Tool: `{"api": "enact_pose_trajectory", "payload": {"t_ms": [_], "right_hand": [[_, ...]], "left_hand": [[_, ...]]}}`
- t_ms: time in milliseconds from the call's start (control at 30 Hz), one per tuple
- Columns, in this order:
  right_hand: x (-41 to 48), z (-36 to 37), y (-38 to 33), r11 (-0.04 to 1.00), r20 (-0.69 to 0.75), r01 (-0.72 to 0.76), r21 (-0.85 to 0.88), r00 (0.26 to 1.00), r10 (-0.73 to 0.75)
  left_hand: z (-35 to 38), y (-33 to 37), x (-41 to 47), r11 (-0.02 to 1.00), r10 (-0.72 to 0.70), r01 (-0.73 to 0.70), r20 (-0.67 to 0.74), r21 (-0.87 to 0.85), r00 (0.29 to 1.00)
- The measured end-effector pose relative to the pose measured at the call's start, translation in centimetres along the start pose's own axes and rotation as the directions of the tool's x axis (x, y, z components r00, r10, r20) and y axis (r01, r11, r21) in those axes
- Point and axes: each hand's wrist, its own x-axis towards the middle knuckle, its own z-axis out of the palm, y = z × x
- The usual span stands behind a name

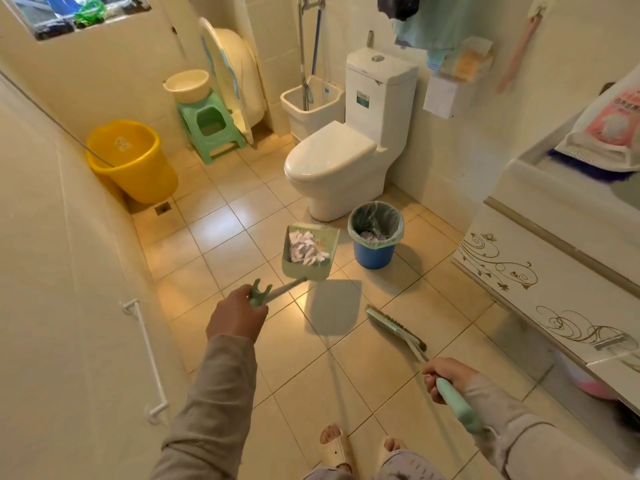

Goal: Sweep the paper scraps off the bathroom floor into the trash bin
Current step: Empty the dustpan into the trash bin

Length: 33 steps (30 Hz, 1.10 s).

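L hand (pixel 235 318) is clenched around the top of the green dustpan (pixel 310 252) handle, w/ the pan lifted off the tiled floor (pixel 221 223); its shadow falls on the tiles below. Paper scraps (pixel 306 250) sit piled inside the pan, white and pale purple. The pan hangs just left of the blue trash bin (pixel 375 233), not over it. The bin has a clear liner folded over its rim, w/ some scraps already at the bottom, and it stands just in front of the white toilet (pixel 332 164).

R hand (pixel 446 374) grips the green broom (pixel 398 329) handle, fingers wrapped round it; the broom head rests low by the floor, near the vanity cabinet (pixel 540 278) on the R.

Yellow bucket (pixel 133 161) stands by the L wall, well apart from the bin. 2 feet in sandals show at the bottom edge.
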Motion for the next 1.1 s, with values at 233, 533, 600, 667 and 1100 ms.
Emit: {"api": "enact_pose_trajectory", "payload": {"t_ms": [233,533,600,667,1100], "right_hand": [[0.1,0.9,1.2,0.987,0.051,-0.067,0.148,0.997,0.060],[0.4,1.2,2.8,0.994,-0.037,-0.110,-0.015,0.993,0.109],[0.4,0.9,2.6,0.994,-0.038,-0.109,-0.009,0.993,0.109],[0.5,0.8,2.3,0.993,-0.038,-0.116,-0.005,0.993,0.116],[0.0,1.5,0.6,0.993,-0.062,-0.114,-0.018,0.992,0.113]], "left_hand": [[1.1,4.9,1.8,0.799,0.431,-0.411,0.058,0.440,0.900],[3.2,8.7,5.8,0.071,0.665,-0.609,0.417,0.790,0.619],[3.8,8.7,6.3,-0.003,0.663,-0.605,0.454,0.797,0.595],[4.5,8.5,6.4,-0.052,0.662,-0.611,0.485,0.790,0.572],[8.6,6.1,5.3,-0.056,0.594,-0.732,0.612,0.679,0.522]]}}
